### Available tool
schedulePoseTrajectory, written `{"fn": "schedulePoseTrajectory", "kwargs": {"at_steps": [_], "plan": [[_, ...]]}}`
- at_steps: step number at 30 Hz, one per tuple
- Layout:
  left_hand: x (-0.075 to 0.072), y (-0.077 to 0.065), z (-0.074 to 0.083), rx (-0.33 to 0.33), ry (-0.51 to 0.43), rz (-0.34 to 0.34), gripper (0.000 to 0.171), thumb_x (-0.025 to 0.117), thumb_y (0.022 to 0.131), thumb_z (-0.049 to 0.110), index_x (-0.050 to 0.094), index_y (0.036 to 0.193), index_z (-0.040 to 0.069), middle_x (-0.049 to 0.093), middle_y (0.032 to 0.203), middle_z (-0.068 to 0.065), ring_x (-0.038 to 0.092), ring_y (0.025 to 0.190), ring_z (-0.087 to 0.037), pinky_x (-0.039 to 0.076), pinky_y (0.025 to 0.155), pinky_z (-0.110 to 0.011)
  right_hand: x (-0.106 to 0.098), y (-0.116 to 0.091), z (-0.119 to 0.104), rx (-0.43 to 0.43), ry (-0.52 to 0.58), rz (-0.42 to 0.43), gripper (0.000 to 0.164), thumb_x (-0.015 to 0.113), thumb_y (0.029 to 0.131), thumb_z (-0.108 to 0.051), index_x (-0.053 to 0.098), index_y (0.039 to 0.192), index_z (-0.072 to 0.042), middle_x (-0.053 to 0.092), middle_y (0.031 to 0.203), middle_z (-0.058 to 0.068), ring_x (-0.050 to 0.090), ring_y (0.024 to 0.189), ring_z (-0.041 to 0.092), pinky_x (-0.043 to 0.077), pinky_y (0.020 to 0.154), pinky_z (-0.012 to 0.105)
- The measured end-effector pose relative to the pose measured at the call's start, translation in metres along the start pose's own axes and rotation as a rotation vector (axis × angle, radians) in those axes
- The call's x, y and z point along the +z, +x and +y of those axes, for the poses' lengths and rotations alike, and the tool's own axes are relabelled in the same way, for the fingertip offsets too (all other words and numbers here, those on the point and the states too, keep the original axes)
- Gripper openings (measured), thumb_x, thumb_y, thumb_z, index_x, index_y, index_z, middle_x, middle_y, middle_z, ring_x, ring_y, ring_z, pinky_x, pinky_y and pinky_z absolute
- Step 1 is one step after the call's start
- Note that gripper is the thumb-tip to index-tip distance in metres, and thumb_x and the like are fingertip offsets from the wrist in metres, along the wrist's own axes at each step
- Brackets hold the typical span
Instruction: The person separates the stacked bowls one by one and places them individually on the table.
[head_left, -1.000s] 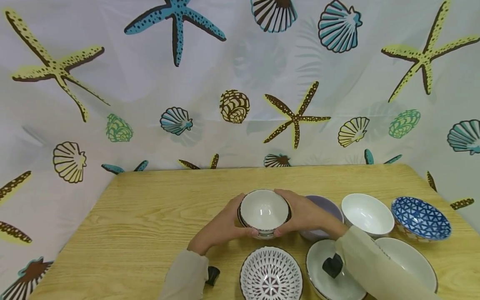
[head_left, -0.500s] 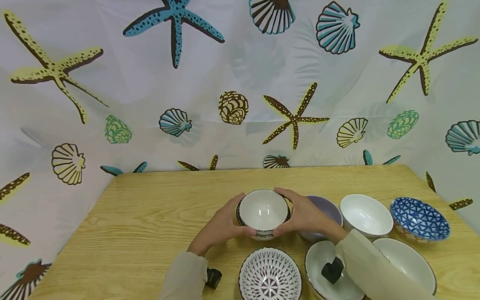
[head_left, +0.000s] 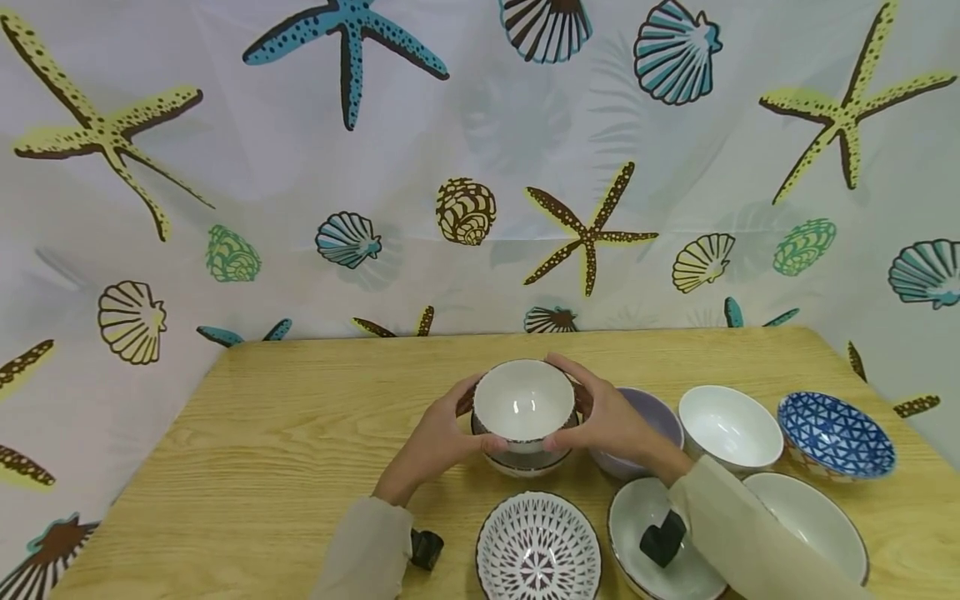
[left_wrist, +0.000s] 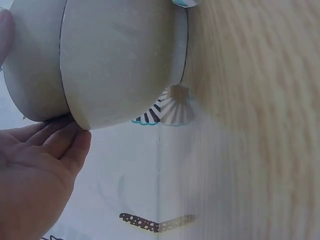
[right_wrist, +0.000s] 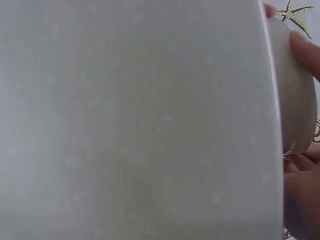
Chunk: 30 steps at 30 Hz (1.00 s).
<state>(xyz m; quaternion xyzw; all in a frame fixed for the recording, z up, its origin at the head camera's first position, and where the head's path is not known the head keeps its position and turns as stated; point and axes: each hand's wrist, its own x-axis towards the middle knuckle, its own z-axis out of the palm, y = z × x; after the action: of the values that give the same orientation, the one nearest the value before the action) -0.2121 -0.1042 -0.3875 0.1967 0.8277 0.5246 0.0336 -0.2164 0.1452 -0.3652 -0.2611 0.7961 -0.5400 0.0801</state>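
Note:
Between both hands is a white bowl (head_left: 523,396) with a thin dark rim, raised above a second dark-rimmed bowl (head_left: 525,468) directly beneath it. My left hand (head_left: 442,433) grips its left side, thumb at the front and fingers round the back. My right hand (head_left: 611,421) grips the opposite side in the same way. In the left wrist view the held bowl (left_wrist: 32,65) still sits partly inside the lower bowl (left_wrist: 117,60). A pale grey surface (right_wrist: 135,120) fills most of the right wrist view, with the held bowl (right_wrist: 297,95) at its right.
A white bowl with a brown radial pattern (head_left: 538,550) stands in front. To the right are a purple bowl (head_left: 652,417), a white bowl (head_left: 731,425), a blue patterned bowl (head_left: 836,433) and two cream bowls, one (head_left: 633,533) under my right sleeve. Behind the wooden table (head_left: 300,417) hangs a shell-print cloth.
The white bowl has risen in both hands, showing more of the bowl beneath. Both hands have moved up slightly with it. The other bowls stay put.

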Motion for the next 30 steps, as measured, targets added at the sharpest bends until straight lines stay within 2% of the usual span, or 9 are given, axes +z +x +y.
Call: {"fn": "schedulePoseTrajectory", "kwargs": {"at_steps": [4, 7, 10, 14, 18, 24, 30], "plan": [[0.0, 0.0, 0.002, 0.016, -0.036, -0.008, 0.1, 0.081, 0.071, 0.043, 0.031, 0.148, 0.006, 0.041, 0.147, -0.016, 0.042, 0.134, -0.035, 0.037, 0.108, -0.049, 0.001, 0.0, -0.001, -0.017, 0.046, 0.0, 0.104, 0.083, 0.075, -0.028, 0.017, 0.153, -0.012, 0.024, 0.156, 0.014, 0.037, 0.136, 0.039, 0.035, 0.108, 0.052], [-0.001, -0.001, 0.005, 0.013, -0.036, 0.009, 0.099, 0.081, 0.072, 0.042, 0.03, 0.148, 0.005, 0.04, 0.148, -0.016, 0.042, 0.134, -0.035, 0.037, 0.108, -0.048, 0.004, 0.001, -0.002, -0.026, 0.048, 0.007, 0.109, 0.084, 0.073, -0.029, 0.013, 0.154, -0.013, 0.025, 0.155, 0.015, 0.035, 0.136, 0.038, 0.032, 0.109, 0.053], [0.0, -0.002, 0.009, 0.012, -0.035, 0.035, 0.097, 0.081, 0.072, 0.037, 0.031, 0.148, 0.004, 0.042, 0.147, -0.016, 0.043, 0.134, -0.033, 0.037, 0.108, -0.046, 0.009, 0.001, -0.005, -0.012, 0.014, 0.025, 0.118, 0.087, 0.068, -0.029, 0.008, 0.154, -0.014, 0.025, 0.154, 0.015, 0.035, 0.136, 0.037, 0.03, 0.11, 0.054], [0.001, -0.003, 0.015, 0.019, -0.03, 0.054, 0.095, 0.082, 0.073, 0.034, 0.032, 0.148, 0.005, 0.042, 0.147, -0.016, 0.043, 0.134, -0.032, 0.037, 0.108, -0.047, 0.013, 0.002, -0.006, -0.002, -0.035, 0.068, 0.123, 0.09, 0.063, -0.027, 0.008, 0.154, -0.015, 0.03, 0.151, 0.015, 0.04, 0.132, 0.037, 0.034, 0.107, 0.055], [0.004, -0.003, 0.018, 0.019, -0.017, 0.071, 0.094, 0.082, 0.073, 0.034, 0.033, 0.148, 0.007, 0.043, 0.147, -0.014, 0.044, 0.134, -0.031, 0.038, 0.107, -0.046, 0.015, 0.003, -0.007, -0.024, -0.037, 0.098, 0.12, 0.091, 0.061, -0.026, 0.013, 0.152, -0.016, 0.035, 0.147, 0.015, 0.044, 0.128, 0.037, 0.04, 0.102, 0.054], [0.007, -0.002, 0.02, 0.026, 0.007, 0.079, 0.093, 0.081, 0.073, 0.036, 0.034, 0.148, 0.01, 0.043, 0.147, -0.012, 0.043, 0.134, -0.028, 0.038, 0.108, -0.045, 0.014, 0.002, -0.007, -0.034, -0.024, 0.135, 0.115, 0.091, 0.062, -0.021, 0.018, 0.152, -0.015, 0.038, 0.145, 0.014, 0.045, 0.126, 0.036, 0.041, 0.101, 0.053], [0.005, -0.004, 0.024, 0.045, 0.026, 0.055, 0.098, 0.076, 0.076, 0.046, 0.026, 0.151, 0.009, 0.039, 0.15, -0.014, 0.04, 0.136, -0.031, 0.036, 0.108, -0.049, 0.014, -0.003, -0.007, -0.069, -0.027, 0.18, 0.112, 0.09, 0.062, -0.015, 0.021, 0.152, -0.018, 0.038, 0.146, 0.013, 0.046, 0.126, 0.036, 0.043, 0.099, 0.05]]}}
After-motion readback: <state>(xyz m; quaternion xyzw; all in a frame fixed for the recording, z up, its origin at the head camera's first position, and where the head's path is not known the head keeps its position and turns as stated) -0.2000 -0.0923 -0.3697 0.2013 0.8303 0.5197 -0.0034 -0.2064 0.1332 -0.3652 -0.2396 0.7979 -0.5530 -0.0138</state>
